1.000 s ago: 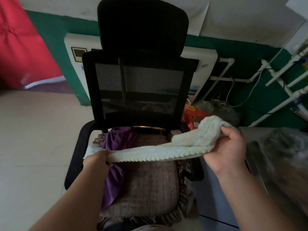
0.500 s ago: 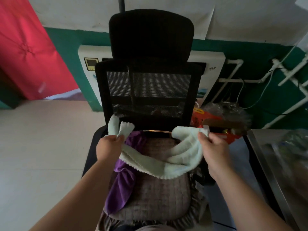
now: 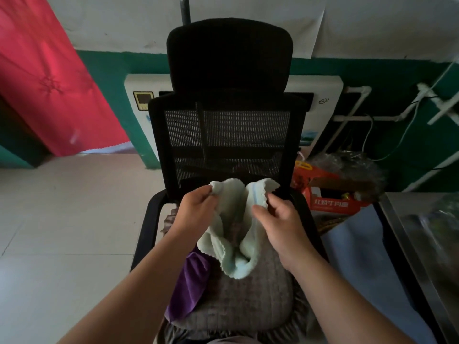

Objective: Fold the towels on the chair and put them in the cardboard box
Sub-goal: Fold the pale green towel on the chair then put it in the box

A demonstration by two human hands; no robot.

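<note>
A: Where is the pale green towel (image 3: 232, 234) held?

B: It is held up over the seat cushion (image 3: 248, 301) of the chair (image 3: 226, 135), doubled into a hanging loop. Its two top ends are raised side by side in front of the mesh backrest, nearly touching; the fold sags to the middle of the seat.

A: How is it gripped?

B: One end is pinched by the left hand (image 3: 196, 211), thumb and fingers curled round the corner. The other end is pinched by the right hand (image 3: 278, 220) at the scalloped edge. Both grips are closed on cloth; nothing else is held.

A: Which relation governs the coming move?

B: The towel's long axis now runs downward from the grips, so the ends must be brought flush before the fold can be laid on the seat. Neither hand is clearly nearer; the gap between them is small.

A: What lies around it?

B: A purple towel (image 3: 191, 279) is draped over the seat's left edge, unfolded. A red cardboard box (image 3: 332, 202) stands right of the chair, probably the destination.
</note>
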